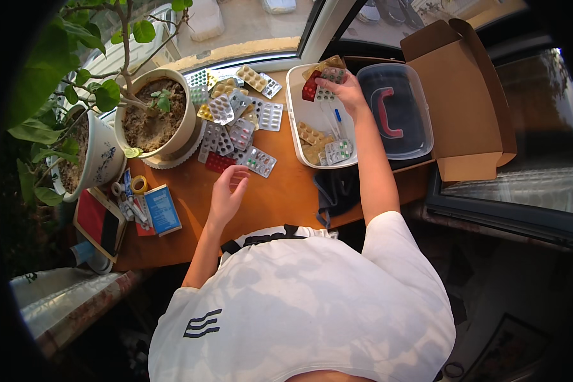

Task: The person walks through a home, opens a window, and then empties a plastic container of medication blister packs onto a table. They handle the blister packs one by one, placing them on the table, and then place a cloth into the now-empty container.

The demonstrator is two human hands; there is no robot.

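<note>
My right hand (pixel 347 93) grips several blister packs of pills (pixel 325 90), a red one among them, over the far end of a white plastic tub (pixel 293 125). Lower in the tub lie yellowish blister packs (pixel 313 133), a pack of green-and-white capsules (pixel 338 151) and a blue-tipped slim item (pixel 338 115). My left hand (pixel 232 184) holds nothing, its fingers apart and curved, just below a red blister pack (pixel 219 162). That pack lies at the near edge of a loose pile of blister packs (pixel 221 109) on the wooden table (pixel 277 196).
Two potted plants (pixel 155 114) stand at the left. Near them lie a yellow tape roll (pixel 139 184), tubes (pixel 133 210), a blue box (pixel 163 210) and a red-and-black item (pixel 97 222). Right of the tub are a clear lid (pixel 410 112), an open cardboard box (pixel 463 105) and dark cloth (pixel 339 188).
</note>
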